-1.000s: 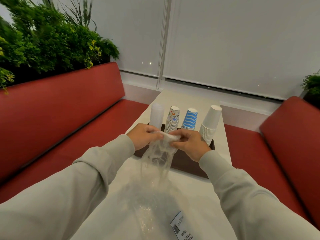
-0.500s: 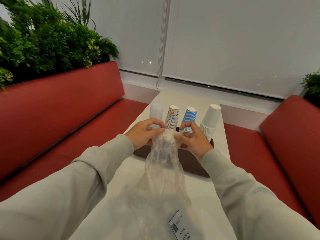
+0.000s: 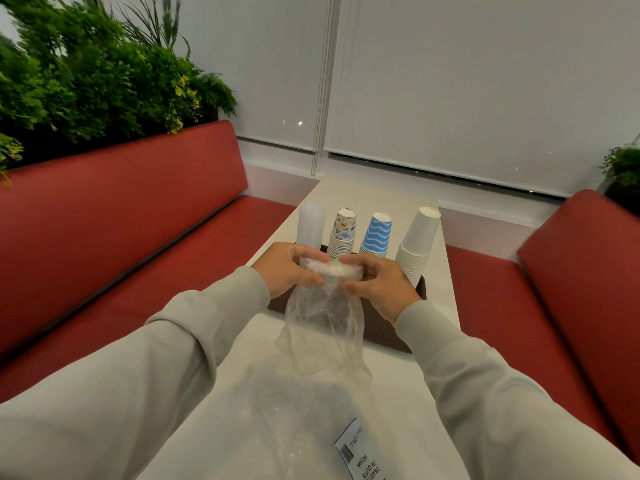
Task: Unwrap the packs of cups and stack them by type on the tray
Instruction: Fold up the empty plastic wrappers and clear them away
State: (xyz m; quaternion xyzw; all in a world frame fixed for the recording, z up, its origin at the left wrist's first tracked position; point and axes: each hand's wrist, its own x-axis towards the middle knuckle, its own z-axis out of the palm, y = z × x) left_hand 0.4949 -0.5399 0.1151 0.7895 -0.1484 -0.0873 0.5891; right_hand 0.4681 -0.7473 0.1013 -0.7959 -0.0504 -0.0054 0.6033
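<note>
Four stacks are already set along the tray's (image 3: 377,329) far edge (clear (image 3: 311,226), patterned (image 3: 343,233), blue-striped (image 3: 375,239), white (image 3: 417,244)); one last bundle of clear cups (image 3: 332,270) is gripped above the near edge by the curled fingers of the left hand (image 3: 287,271) and right hand (image 3: 377,285), its wrapper (image 3: 322,327) not yet pulled off

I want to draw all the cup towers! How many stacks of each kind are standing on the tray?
Clear plastic stack: 1
Cartoon-print stack: 1
Blue wavy stack: 1
Plain white stack: 1
Total on the tray: 4
Not counted: 1 wrapped pack, gripped by the left hand and the right hand.
</note>
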